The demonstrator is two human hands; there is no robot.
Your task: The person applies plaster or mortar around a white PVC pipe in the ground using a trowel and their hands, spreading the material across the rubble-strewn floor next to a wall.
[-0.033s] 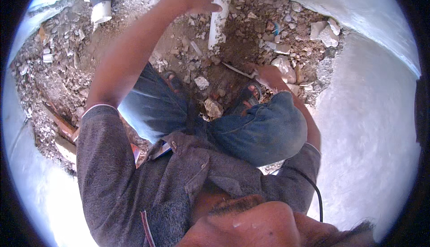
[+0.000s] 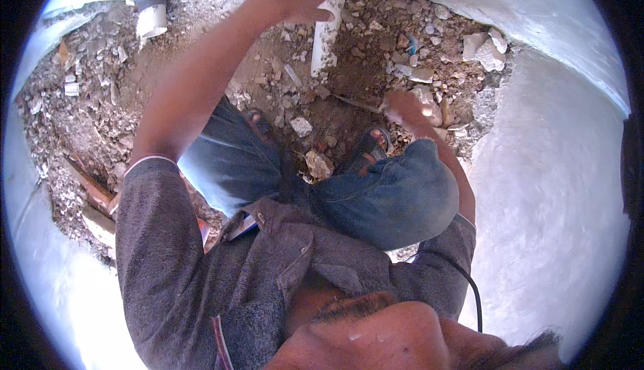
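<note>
Left grip (image 2: 303, 1) half-spread, right (image 2: 404, 107) clasping thin tool (image 2: 357, 104)

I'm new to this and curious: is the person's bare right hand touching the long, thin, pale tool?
Touching. The head view shows it: one end of the long, thin, pale tool runs into the curled right hand, with no gap showing.

White pipe (image 2: 323, 42) plast., w/ gritty patches; rubble (image 2: 94, 112) v. rough, matt; jeans (image 2: 396, 202) denim; R wall (image 2: 553, 189) smooth
</note>
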